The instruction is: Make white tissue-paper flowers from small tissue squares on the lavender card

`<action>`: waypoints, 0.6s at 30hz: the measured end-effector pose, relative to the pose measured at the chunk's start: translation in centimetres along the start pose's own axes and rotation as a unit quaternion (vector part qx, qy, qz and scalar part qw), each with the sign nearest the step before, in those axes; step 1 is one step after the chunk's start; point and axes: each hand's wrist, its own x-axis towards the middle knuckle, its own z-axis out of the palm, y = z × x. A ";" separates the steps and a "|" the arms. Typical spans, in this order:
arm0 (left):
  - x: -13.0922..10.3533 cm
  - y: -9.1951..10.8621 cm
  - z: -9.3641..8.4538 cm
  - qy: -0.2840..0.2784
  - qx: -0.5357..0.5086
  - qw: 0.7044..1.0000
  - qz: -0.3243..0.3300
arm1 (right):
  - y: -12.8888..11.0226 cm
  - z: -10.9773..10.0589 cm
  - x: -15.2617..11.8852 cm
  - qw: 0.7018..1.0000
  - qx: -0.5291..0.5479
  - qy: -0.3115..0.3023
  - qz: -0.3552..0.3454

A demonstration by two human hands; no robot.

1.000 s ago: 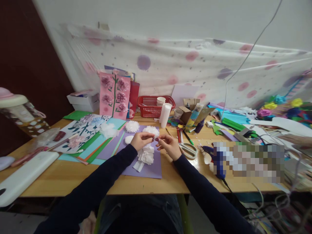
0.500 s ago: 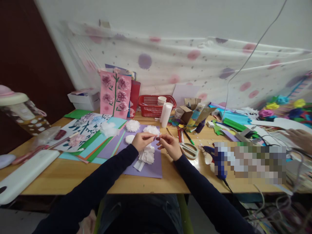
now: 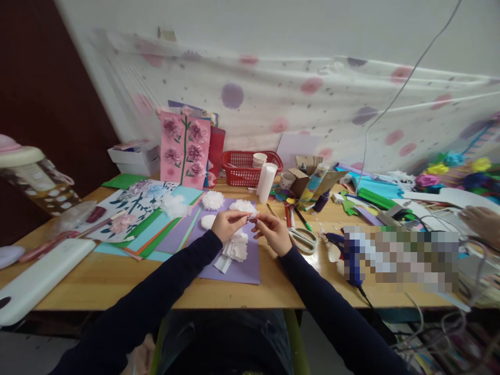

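Observation:
My left hand (image 3: 229, 225) and my right hand (image 3: 274, 234) meet fingertip to fingertip above a purple sheet (image 3: 246, 271). Both are closed in a pinch on a small white piece (image 3: 253, 214), mostly covered by the fingers. Below them on the sheet lies a stack of white paper pieces (image 3: 236, 249). A white fluffy flower (image 3: 242, 206) sits just behind my fingertips, and another (image 3: 213, 200) is farther left. A white oval shape (image 3: 208, 222) lies beside my left hand.
Scissors (image 3: 303, 240) and a blue glue gun (image 3: 351, 258) with its cord lie to the right. Behind stand a white roll (image 3: 266, 182) and a red basket (image 3: 238, 169). A person's hand (image 3: 478, 221) shows at the far right.
My hands have barely moved. A bit of white now shows between my fingertips, and the view has shifted very slightly.

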 end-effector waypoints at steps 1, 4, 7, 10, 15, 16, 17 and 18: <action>0.0 0.0 0.0 0.002 -0.002 1.000 -0.001 | 0.0 0.0 0.0 1.000 -0.001 0.000 0.000; 0.0 0.2 0.0 0.012 -0.005 1.000 -0.005 | 0.0 0.0 0.0 1.000 -0.003 -0.001 -0.002; 0.0 0.4 0.0 0.023 -0.006 1.000 -0.018 | 0.0 0.0 0.0 1.000 -0.006 -0.001 -0.003; 0.0 0.6 0.0 0.031 -0.009 0.999 -0.033 | 0.0 -0.1 0.0 1.000 -0.009 -0.004 -0.003; 0.0 0.9 0.0 0.029 -0.025 0.998 -0.044 | 0.0 0.0 -0.2 1.000 -0.017 -0.015 -0.007; 0.0 0.8 0.0 0.032 -0.028 0.998 -0.046 | -0.1 0.1 -0.2 1.000 -0.018 -0.016 -0.008; 0.1 0.6 0.0 0.039 -0.033 0.997 -0.050 | -0.1 0.1 -0.3 1.000 -0.020 -0.017 -0.008; 0.2 0.4 0.0 0.051 -0.038 0.997 -0.053 | -0.1 0.1 -0.3 1.000 -0.022 -0.015 -0.009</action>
